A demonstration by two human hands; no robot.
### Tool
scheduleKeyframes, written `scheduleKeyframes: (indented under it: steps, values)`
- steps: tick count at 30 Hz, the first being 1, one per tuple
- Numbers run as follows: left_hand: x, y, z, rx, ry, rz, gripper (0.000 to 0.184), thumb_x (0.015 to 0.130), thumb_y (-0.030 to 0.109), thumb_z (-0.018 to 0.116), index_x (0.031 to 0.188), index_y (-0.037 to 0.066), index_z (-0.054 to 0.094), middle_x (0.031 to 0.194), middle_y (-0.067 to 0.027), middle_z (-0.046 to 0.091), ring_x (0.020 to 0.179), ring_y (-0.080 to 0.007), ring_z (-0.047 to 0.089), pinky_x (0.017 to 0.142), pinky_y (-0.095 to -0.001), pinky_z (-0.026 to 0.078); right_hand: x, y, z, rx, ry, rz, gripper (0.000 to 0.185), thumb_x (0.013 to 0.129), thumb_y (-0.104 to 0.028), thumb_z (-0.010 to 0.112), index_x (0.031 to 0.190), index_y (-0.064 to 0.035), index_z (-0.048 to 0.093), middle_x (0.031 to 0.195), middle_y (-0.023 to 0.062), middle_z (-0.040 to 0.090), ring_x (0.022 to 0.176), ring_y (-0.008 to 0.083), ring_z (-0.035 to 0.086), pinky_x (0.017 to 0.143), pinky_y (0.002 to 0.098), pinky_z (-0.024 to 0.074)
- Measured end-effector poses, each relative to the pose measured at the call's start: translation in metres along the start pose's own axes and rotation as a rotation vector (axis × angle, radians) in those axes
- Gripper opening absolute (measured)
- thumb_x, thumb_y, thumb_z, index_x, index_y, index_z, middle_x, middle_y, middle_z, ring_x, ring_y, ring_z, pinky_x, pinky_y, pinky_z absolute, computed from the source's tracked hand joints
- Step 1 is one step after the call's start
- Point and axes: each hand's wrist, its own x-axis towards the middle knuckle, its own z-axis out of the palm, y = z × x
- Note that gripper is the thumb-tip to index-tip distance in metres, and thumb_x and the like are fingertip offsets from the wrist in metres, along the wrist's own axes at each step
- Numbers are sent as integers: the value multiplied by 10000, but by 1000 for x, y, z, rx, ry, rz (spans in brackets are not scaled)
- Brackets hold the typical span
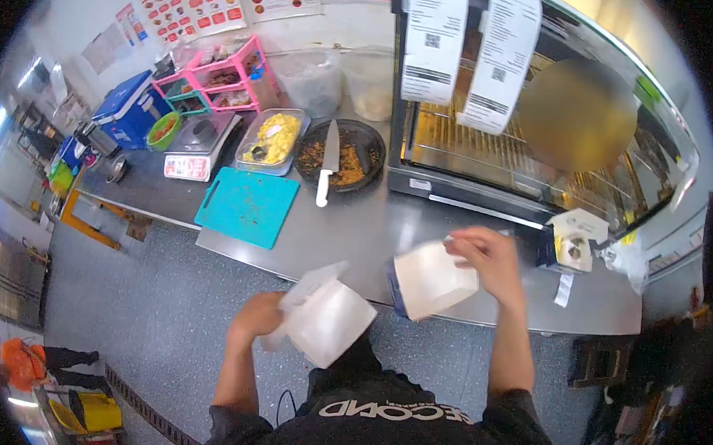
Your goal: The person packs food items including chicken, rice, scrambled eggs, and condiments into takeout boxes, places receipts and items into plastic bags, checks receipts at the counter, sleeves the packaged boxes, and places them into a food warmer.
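The left hand [261,314], fingers partly hidden, grips an open white cardboard box [331,322] just off the grey metal tabletop [347,250], while the right hand [484,257] pinches a white-and-blue cardboard box [434,281] at its edge.

Your left hand [261,314] has its fingertips hidden behind the left paper box [331,322], a round blur masks part of the display cabinet [455,192], and the top edge crops both receipts [434,53].
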Motion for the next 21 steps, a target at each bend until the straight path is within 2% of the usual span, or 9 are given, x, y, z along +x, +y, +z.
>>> scheduleKeyframes:
  steps: [2,4,6,8,10,13,16,17,21]
  values:
    - [-6,-19,-13,-12,115,-106,318,789,152,566,1081,79,669,981,-216,668,924,-412,628,843,-493,487,62,26,20,-164,-70,-16,339,885,-197,676,1185,-47,625,1012,84,710,879,135,678,729,300,552]
    - [-5,-18,-43,-69,123,-238,291,803,125,577,1074,70,670,973,-213,669,921,-406,630,829,-488,491,102,46,34,-360,-27,-241,508,870,-172,685,1341,-99,507,1138,152,657,878,177,685,693,287,544]
    - [11,-13,-62,-80,122,-168,269,809,67,587,1066,58,668,965,-218,664,916,-405,629,804,-484,492,103,49,32,-334,136,-115,697,785,-139,739,1406,-156,421,1151,182,647,828,229,700,727,306,538]
    - [34,-16,-71,-121,171,-96,261,806,45,580,1051,52,669,954,-224,661,917,-405,627,796,-484,492,106,107,6,-459,274,75,770,738,-241,762,1411,-227,389,1213,165,615,968,333,652,877,425,502]
    - [63,1,-80,-94,206,2,248,803,36,575,1033,50,667,929,-217,663,908,-405,628,792,-487,490,99,191,-1,-1008,390,275,731,683,-238,765,1346,-236,455,1371,191,462,1177,428,503,916,503,473]
    - [114,27,-76,-84,69,182,229,817,57,554,1024,56,653,912,-205,668,891,-401,631,787,-487,491,91,250,10,-1013,415,412,728,652,-249,774,1314,-248,472,1438,212,334,1250,501,364,954,563,430]
    - [172,61,-55,85,-33,387,230,847,117,514,1045,82,625,896,-191,676,862,-394,640,769,-488,495,95,250,-5,-1035,361,356,813,633,-254,778,1358,-261,410,1388,224,386,1209,494,409,970,548,424]
    - [189,73,-45,145,-60,396,233,848,123,508,1049,84,621,895,-190,677,858,-389,644,766,-487,497,96,268,-11,-1054,374,299,863,582,-239,806,1347,-267,406,1300,211,452,1189,457,429,1002,520,368]
    - [241,107,-11,280,-101,428,246,841,112,496,1057,89,612,889,-190,680,860,-378,655,756,-486,503,99,276,-25,-1111,183,283,865,564,-243,802,1338,-231,416,1187,222,540,1149,412,487,970,508,384]
